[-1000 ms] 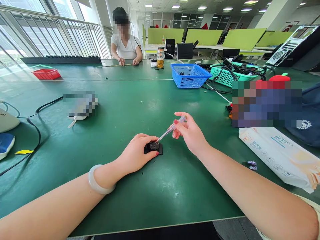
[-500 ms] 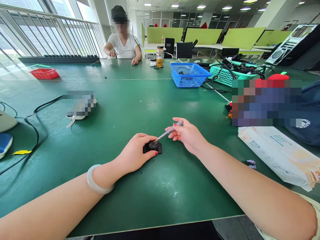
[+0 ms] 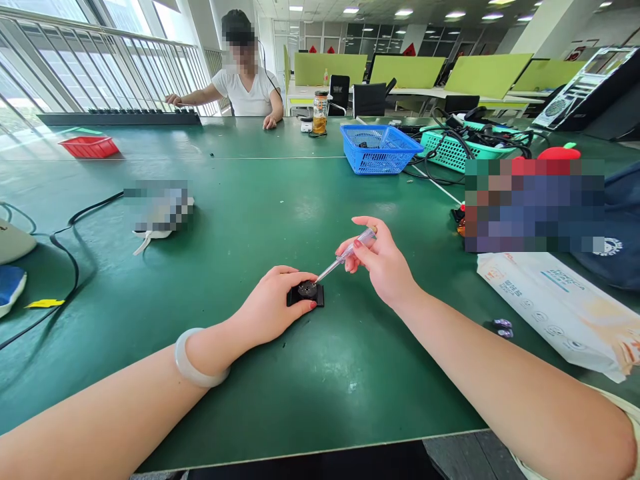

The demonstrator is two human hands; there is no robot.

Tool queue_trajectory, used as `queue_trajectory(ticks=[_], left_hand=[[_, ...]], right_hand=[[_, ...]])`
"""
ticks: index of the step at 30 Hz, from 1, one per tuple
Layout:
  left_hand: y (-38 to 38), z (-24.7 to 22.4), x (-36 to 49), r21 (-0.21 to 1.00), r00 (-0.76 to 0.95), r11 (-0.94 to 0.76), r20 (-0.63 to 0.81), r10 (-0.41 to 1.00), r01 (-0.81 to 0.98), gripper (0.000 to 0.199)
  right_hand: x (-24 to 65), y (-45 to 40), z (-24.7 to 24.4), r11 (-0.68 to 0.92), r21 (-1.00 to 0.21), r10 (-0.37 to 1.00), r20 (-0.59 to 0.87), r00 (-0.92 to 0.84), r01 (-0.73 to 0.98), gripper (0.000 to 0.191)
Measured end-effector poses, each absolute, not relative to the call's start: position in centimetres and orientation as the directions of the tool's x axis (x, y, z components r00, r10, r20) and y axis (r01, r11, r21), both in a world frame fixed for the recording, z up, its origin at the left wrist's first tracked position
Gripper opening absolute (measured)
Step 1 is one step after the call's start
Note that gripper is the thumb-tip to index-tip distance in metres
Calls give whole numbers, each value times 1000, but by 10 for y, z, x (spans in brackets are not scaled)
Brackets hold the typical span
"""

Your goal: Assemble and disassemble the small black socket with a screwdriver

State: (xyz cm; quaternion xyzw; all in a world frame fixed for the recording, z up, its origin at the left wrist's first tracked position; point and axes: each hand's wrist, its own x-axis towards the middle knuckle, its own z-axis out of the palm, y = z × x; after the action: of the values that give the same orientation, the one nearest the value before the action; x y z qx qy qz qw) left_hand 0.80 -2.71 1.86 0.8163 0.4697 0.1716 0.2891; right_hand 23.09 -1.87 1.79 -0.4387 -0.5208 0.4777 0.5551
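Observation:
A small black part with a round, dark disc on top (image 3: 307, 291) lies on the green table (image 3: 240, 220). My left hand (image 3: 273, 303) grips it from the left, fingers at its far edge and thumb at its near edge. In my right hand (image 3: 377, 257) is a screwdriver with a clear handle (image 3: 354, 248), pinched between thumb and fingers. The screwdriver slants down to the left, and its tip is at the far right edge of the disc. Whether the tip touches the disc is too small to tell.
Farther back stand a blue basket (image 3: 381, 152), a green basket of cables (image 3: 450, 152), a jar (image 3: 320, 113) and a red tray (image 3: 90, 147). A white packet (image 3: 555, 307) lies right. Cables (image 3: 70, 250) run at left. Across the table sits a person (image 3: 245, 90).
My right hand has moved slightly up and to the right, and the screwdriver tip has shifted slightly right. The other person's arm has stretched out to the left. My left hand stays in place.

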Motion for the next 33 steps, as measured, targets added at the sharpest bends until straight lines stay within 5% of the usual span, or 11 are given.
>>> queue_trajectory(ticks=[8, 17, 33], left_hand=[[-27, 16, 8, 634, 498, -386, 1, 867, 670, 40], [-28, 19, 9, 643, 499, -387, 8, 866, 661, 40], [-28, 17, 8, 628, 504, -395, 6, 864, 670, 42]], right_hand=[[228, -15, 14, 11, -999, 998, 9, 67, -38, 57], [228, -14, 17, -171, -967, 975, -194, 111, -189, 29], [231, -16, 20, -169, -937, 982, -186, 25, -306, 31]])
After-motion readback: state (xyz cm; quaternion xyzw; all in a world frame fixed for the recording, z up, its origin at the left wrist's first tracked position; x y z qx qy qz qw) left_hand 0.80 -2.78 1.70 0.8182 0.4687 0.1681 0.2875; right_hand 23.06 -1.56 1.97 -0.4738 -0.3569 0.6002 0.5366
